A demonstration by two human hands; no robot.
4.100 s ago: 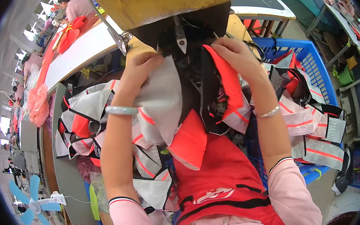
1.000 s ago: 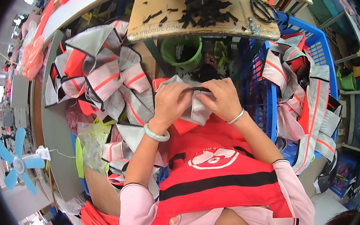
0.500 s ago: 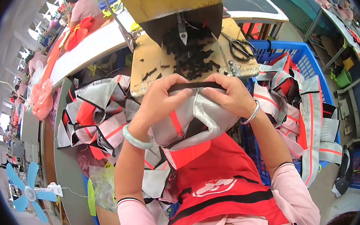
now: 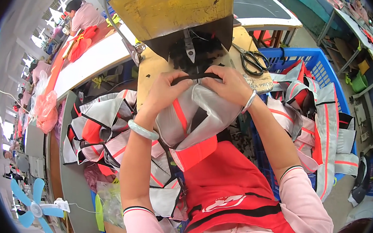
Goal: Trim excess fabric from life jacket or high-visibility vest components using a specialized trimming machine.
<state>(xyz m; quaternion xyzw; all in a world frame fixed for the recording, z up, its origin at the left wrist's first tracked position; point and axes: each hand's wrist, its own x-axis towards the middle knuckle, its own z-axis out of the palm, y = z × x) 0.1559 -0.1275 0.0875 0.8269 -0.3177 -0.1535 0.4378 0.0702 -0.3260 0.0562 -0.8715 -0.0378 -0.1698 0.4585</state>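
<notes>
A silver-grey fabric piece (image 4: 216,109) with a red stripe and black binding hangs from both my hands, its lower part folded over above my lap. The fingers and thumb of my left hand (image 4: 165,91) pinch its black top edge (image 4: 196,76) on the left. My right hand (image 4: 231,86) pinches the same edge on the right, so the strip is stretched between them. Just beyond the edge is the pointed metal tip (image 4: 190,53) of a machine with a scuffed yellow cover (image 4: 174,7). Whether the fabric touches the machine I cannot tell.
Black-handled scissors (image 4: 253,61) lie at the right of the wooden work board (image 4: 150,68), near black scraps. Similar grey and red pieces are heaped at left (image 4: 117,136) and in a blue basket (image 4: 321,62) at right. A blue fan (image 4: 36,209) stands lower left.
Both hands have moved forward with the fabric, bringing its black edge closer to the machine's tip and over the board. The grip looks the same. The view has shifted slightly.
</notes>
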